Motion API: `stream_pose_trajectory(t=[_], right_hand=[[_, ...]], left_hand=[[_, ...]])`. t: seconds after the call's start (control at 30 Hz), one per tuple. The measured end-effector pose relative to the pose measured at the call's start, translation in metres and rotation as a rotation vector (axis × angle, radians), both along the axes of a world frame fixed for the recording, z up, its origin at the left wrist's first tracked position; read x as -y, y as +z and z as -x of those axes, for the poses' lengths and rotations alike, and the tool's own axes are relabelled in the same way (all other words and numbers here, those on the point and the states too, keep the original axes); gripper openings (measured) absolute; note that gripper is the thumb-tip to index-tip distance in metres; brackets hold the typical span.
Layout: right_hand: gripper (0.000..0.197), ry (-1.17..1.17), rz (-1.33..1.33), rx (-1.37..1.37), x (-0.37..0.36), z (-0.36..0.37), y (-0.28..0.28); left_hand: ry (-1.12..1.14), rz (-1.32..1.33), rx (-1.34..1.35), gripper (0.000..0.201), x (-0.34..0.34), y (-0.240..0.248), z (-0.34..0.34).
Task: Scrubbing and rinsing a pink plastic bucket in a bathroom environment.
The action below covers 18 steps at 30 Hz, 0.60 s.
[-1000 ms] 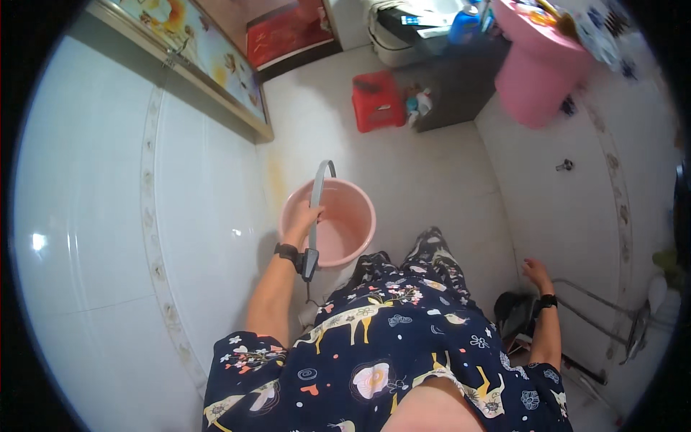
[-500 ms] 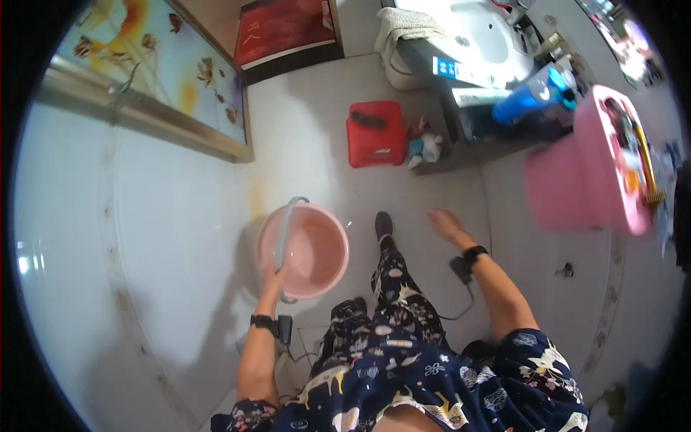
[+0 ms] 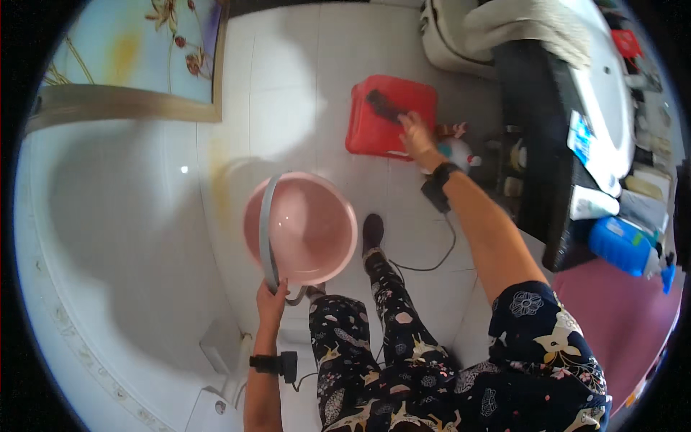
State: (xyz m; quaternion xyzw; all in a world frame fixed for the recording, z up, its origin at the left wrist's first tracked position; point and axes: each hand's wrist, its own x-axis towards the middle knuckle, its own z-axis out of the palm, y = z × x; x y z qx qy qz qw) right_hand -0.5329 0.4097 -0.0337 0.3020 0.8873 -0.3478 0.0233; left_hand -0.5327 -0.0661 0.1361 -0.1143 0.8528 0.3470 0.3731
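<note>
My left hand (image 3: 271, 302) is closed around the grey handle (image 3: 267, 230) of a pink bucket (image 3: 317, 266). The bucket tilts slightly, and its inside looks bare apart from bright reflections. My right arm stretches forward to a red plastic stool (image 3: 367, 137) on the floor. There my right hand (image 3: 419, 140) has its fingers closed at the near end of a dark brush (image 3: 383, 104), which is over the stool's top. The hand is a little blurred, and the end of the brush is partly hidden by the fingers.
A dark counter (image 3: 529, 144) with a white sink (image 3: 612, 86) stands at the right, holding a blue pump bottle (image 3: 619, 245) and tubes. Below it is a white bottle (image 3: 459, 153). A framed glass door (image 3: 129, 104) is at the far left. Cables hang from both wrist straps.
My right hand has moved forward from beside my leg to the brush on the stool. I have leaned forward, so the view has shifted. My left hand keeps hold of the bucket's handle.
</note>
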Motion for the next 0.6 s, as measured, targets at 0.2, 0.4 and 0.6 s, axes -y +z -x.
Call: stream_pose_trajectory(t=[0.2, 0.4, 0.6], right_hand=[[0.062, 0.275, -0.294, 0.207, -0.003, 0.053, -0.016], [0.054, 0.191, -0.258, 0.235, -0.041, 0.033, -0.058], [0.052, 0.126, 0.212, -0.212, 0.070, -0.008, 0.010]], left_hand=[[0.004, 0.038, 0.034, 0.024, 0.018, -0.011, -0.001], [0.146, -0.216, 0.031, 0.026, -0.039, -0.006, 0.012], [0.056, -0.241, 0.078, 0.029, -0.073, -0.007, 0.037]])
